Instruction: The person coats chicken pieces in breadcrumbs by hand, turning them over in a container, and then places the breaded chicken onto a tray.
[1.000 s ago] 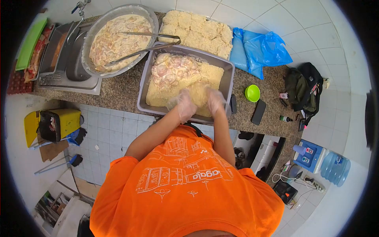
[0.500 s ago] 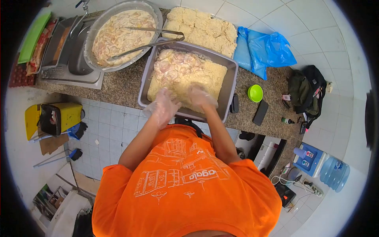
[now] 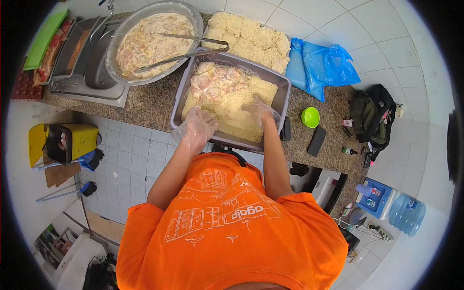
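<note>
Both my hands wear clear plastic gloves and rest in a grey rectangular tub point(image 3: 177, 104) of pale breadcrumbs point(image 3: 232, 118). My left hand point(image 3: 199, 124) lies at the near left side, open, its fingers stretched over the crumbs. On the right, my right hand point(image 3: 261, 111) is also open, with its fingertips touching the crumbs. Just beyond them, raw battered meat pieces point(image 3: 217, 82) are heaped on the crumbs at the tub's far left. Metal tongs point(image 3: 193, 54) lie across the rim of a big round basin and reach to the tub's corner.
The round basin point(image 3: 112, 63) holds more battered meat beside the sink point(image 3: 99, 72). Crumb-coated pieces point(image 3: 249, 36) fill a tray behind the tub. To the right are blue plastic bags point(image 3: 319, 67), a green bowl point(image 3: 310, 117), a phone point(image 3: 316, 140) and a backpack point(image 3: 372, 116).
My right hand has shifted right and slightly up, away from the tub's middle. My left hand has moved a little down, and the hands are farther apart, baring more crumbs.
</note>
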{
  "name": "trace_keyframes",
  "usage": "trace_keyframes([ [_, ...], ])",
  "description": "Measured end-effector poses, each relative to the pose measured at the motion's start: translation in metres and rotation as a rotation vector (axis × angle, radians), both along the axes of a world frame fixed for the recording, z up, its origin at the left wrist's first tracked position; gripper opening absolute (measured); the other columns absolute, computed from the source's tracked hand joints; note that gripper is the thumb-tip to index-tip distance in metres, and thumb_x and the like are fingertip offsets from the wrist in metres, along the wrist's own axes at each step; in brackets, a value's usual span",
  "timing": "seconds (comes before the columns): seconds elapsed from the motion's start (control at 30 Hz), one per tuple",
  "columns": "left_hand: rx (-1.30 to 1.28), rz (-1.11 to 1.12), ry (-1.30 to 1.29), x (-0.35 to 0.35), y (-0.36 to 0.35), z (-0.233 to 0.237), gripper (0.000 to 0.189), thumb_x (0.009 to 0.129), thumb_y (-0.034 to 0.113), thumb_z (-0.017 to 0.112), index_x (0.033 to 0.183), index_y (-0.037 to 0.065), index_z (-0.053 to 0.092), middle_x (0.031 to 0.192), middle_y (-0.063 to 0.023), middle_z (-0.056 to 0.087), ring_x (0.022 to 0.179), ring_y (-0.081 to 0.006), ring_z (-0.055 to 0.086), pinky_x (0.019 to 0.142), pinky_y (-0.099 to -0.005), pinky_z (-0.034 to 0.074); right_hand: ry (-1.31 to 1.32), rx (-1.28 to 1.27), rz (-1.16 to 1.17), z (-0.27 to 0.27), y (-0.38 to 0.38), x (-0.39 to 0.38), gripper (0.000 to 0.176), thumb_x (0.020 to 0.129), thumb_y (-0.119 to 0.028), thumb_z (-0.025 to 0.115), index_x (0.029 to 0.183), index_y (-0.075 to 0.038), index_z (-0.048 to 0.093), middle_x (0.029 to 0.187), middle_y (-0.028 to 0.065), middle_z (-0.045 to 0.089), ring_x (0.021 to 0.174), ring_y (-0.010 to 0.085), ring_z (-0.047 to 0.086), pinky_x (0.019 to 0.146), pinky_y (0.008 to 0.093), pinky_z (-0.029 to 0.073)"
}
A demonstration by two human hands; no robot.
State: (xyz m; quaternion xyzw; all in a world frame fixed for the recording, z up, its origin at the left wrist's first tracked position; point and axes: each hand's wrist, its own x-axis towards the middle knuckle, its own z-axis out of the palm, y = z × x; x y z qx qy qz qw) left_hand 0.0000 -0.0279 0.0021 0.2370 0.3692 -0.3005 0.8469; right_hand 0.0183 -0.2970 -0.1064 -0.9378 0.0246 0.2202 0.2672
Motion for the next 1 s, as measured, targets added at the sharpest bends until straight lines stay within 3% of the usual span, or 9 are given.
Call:
trace_keyframes([
  [0.1, -0.015, -0.003, -0.012, 0.001, 0.001, -0.004, 0.075, 0.090, 0.034, 0.034, 0.144, -0.006, 0.002, 0.150, -0.0300, 0.002, 0.141, -0.0403, 0.004, 0.114, -0.0487, 0.007, 0.213, -0.005, -0.435, 0.079, 0.042, -0.001, 0.061, 0.073, -0.033, 0.071, 0.123, -0.002, 0.055, 0.117, 0.0188, 0.060, 0.092, 0.0265, 0.063, 0.077, 0.0334, 0.049],
  [0.33, 0.147, -0.109, 0.031, 0.006, -0.011, -0.007, 0.071, 0.091, 0.037, 0.036, 0.143, -0.006, 0.013, 0.149, -0.0270, 0.011, 0.140, -0.0388, 0.010, 0.113, -0.0512, 0.011, -0.014, 0.040, -0.432, 0.165, 0.043, -0.027, 0.062, 0.078, -0.036, 0.067, 0.125, 0.002, 0.050, 0.111, 0.0229, 0.060, 0.090, 0.0313, 0.063, 0.076, 0.0359, 0.049],
  [0.4, 0.238, -0.151, 0.060, 0.009, -0.021, 0.004, 0.067, 0.091, 0.038, 0.035, 0.142, -0.004, 0.019, 0.148, -0.0253, 0.018, 0.140, -0.0375, 0.015, 0.113, -0.0518, 0.012, -0.126, 0.006, -0.439, 0.178, 0.059, -0.033, 0.056, 0.082, -0.035, 0.062, 0.120, 0.004, 0.052, 0.113, 0.0315, 0.057, 0.107, 0.0342, 0.059, 0.086, 0.0411, 0.045],
  [0.57, 0.145, -0.423, -0.016, 0.006, -0.052, 0.034, 0.053, 0.094, 0.039, 0.027, 0.133, 0.005, 0.039, 0.133, -0.0167, 0.047, 0.129, -0.0304, 0.039, 0.109, -0.0533, 0.022, 0.032, -0.098, -0.526, 0.055, 0.030, -0.060, 0.049, 0.094, -0.041, 0.040, 0.109, 0.001, 0.060, 0.101, 0.0262, 0.062, 0.105, 0.0359, 0.058, 0.091, 0.0400, 0.042],
  [0.77, 0.034, -0.582, -0.169, -0.016, -0.112, -0.138, 0.053, 0.095, 0.041, 0.027, 0.127, 0.001, 0.044, 0.129, -0.0177, 0.051, 0.117, -0.0289, 0.052, 0.101, -0.0462, 0.039, 0.174, -0.002, -0.397, 0.064, 0.050, -0.071, 0.054, 0.093, -0.042, 0.034, 0.112, 0.002, 0.058, 0.116, 0.0256, 0.058, 0.109, 0.0387, 0.055, 0.091, 0.0425, 0.041],
  [0.83, 0.010, -0.497, -0.126, -0.016, -0.124, -0.107, 0.053, 0.095, 0.041, 0.028, 0.125, 0.001, 0.046, 0.126, -0.0175, 0.052, 0.115, -0.0286, 0.053, 0.099, -0.0457, 0.041, 0.258, 0.032, -0.612, 0.066, 0.045, -0.064, 0.042, 0.093, -0.031, 0.039, 0.108, 0.002, 0.060, 0.111, 0.0267, 0.060, 0.108, 0.0370, 0.057, 0.088, 0.0442, 0.043],
  [0.9, -0.008, -0.408, -0.083, -0.005, -0.119, -0.068, 0.053, 0.095, 0.040, 0.028, 0.123, 0.001, 0.047, 0.124, -0.0174, 0.054, 0.114, -0.0283, 0.054, 0.097, -0.0452, 0.043, 0.109, 0.086, -0.518, 0.066, 0.027, -0.057, 0.035, 0.092, -0.023, 0.040, 0.104, 0.002, 0.061, 0.106, 0.0270, 0.061, 0.104, 0.0371, 0.059, 0.086, 0.0443, 0.044],
  [0.97, -0.020, -0.524, -0.669, 0.005, -0.103, -0.035, 0.050, 0.094, 0.038, 0.029, 0.117, -0.001, 0.051, 0.117, -0.0168, 0.058, 0.115, -0.0272, 0.053, 0.098, -0.0466, 0.041, -0.022, 0.133, -0.434, 0.078, 0.018, -0.055, 0.028, 0.091, -0.016, 0.042, 0.101, 0.002, 0.062, 0.101, 0.0272, 0.062, 0.100, 0.0372, 0.060, 0.083, 0.0445, 0.045],
  [1.0, -0.024, -0.528, -0.667, 0.008, -0.098, -0.022, 0.050, 0.094, 0.038, 0.029, 0.117, -0.001, 0.051, 0.117, -0.0168, 0.058, 0.115, -0.0272, 0.053, 0.098, -0.0466, 0.041, -0.066, -0.087, -0.247, 0.105, 0.017, -0.045, 0.025, 0.090, -0.011, 0.041, 0.098, 0.001, 0.061, 0.099, 0.0264, 0.063, 0.099, 0.0356, 0.061, 0.083, 0.0435, 0.045],
])
